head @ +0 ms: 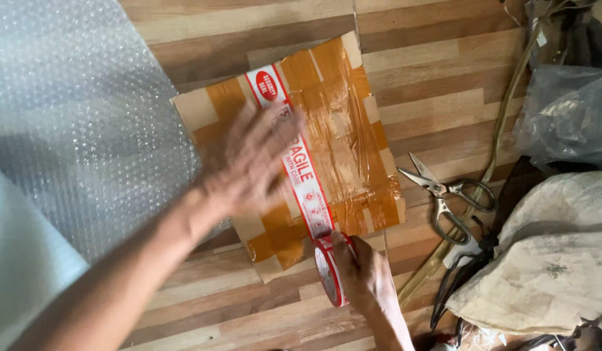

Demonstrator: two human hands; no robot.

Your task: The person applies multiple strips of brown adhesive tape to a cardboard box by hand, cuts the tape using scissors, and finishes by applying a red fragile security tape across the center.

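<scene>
left hand (252, 162) fingers spread flat on parcel (353, 130) | right hand (362, 276) fingers clasp tape roll (328, 273) at parcel's near edge

The one camera sits on my head and looks almost straight down at the wooden floor (444, 78), close enough that my forearms enter from the bottom edge and the taped parcel (294, 143) fills the middle.

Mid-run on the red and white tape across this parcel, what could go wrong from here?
1. The left hand is blurred over the tape strip, so the strip may wrinkle or drift off line.
2. The right hand holds the tape roll right at the parcel edge; a loose grip could slacken the strip.
3. The scissors lie open beside the parcel, a possible nick when reaching.
</scene>
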